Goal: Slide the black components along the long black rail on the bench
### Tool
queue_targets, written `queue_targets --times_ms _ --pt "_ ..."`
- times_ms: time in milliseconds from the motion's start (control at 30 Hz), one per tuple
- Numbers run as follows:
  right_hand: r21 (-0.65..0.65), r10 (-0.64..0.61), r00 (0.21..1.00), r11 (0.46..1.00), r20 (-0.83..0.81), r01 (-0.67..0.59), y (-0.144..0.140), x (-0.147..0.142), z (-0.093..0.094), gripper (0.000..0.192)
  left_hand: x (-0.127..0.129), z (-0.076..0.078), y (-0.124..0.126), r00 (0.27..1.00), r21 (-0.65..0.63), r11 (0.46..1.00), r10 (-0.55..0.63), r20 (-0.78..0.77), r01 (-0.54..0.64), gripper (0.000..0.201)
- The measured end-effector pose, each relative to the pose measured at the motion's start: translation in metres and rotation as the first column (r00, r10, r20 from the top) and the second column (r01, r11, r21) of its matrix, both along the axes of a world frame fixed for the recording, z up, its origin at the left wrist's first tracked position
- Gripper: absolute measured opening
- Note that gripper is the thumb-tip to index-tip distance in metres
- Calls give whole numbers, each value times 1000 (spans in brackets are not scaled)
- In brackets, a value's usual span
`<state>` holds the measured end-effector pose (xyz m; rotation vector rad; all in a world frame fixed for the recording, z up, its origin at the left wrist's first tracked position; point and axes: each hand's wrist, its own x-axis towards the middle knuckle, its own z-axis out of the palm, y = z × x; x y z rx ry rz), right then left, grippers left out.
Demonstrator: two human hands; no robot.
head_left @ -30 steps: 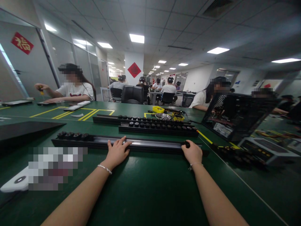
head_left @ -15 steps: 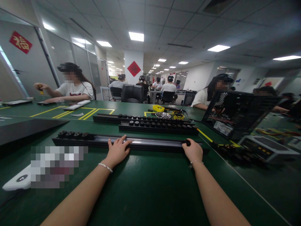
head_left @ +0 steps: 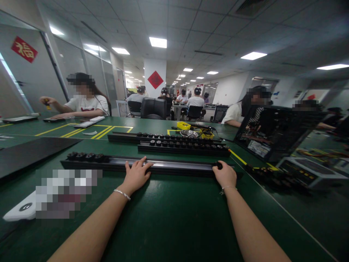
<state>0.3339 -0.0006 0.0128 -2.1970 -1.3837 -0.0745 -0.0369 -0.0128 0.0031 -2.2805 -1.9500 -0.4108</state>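
A long black rail [head_left: 177,166] with a shiny groove lies across the green table [head_left: 174,222] in front of me. Several black knobs [head_left: 85,157] sit in its left end. My left hand [head_left: 135,175] rests flat on the rail's middle, fingers spread over its near edge. My right hand [head_left: 225,175] is at the rail's right end, its fingers closed on a small black knob [head_left: 217,165] there.
Two more black rails [head_left: 183,145] filled with knobs lie behind. A yellow bin [head_left: 183,126] and a metal bowl [head_left: 189,134] stand further back. An open black computer case [head_left: 269,133] stands at right, a dark panel [head_left: 29,153] at left. Other people sit at the tables beyond.
My right hand has shifted slightly right along the rail's end. The left hand stays put.
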Motion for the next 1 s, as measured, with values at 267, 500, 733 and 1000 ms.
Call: queue_targets --times_ms 267,500,733,1000 --pt "-19 -5 1000 1000 -10 4 0 1 1 48 -1 0 0 1000 0 1000 -8 14 8 41" --pt "-28 -17 1000 999 -7 17 -3 1 4 49 -2 -2 1 1000 20 1000 -24 17 24 40" --pt "-2 -31 999 1000 29 31 -2 2 2 48 -2 -4 2 1000 29 999 -16 1 16 41" --pt "15 -39 998 999 40 38 -1 4 0 46 -3 -6 3 1000 34 999 -15 0 15 41"
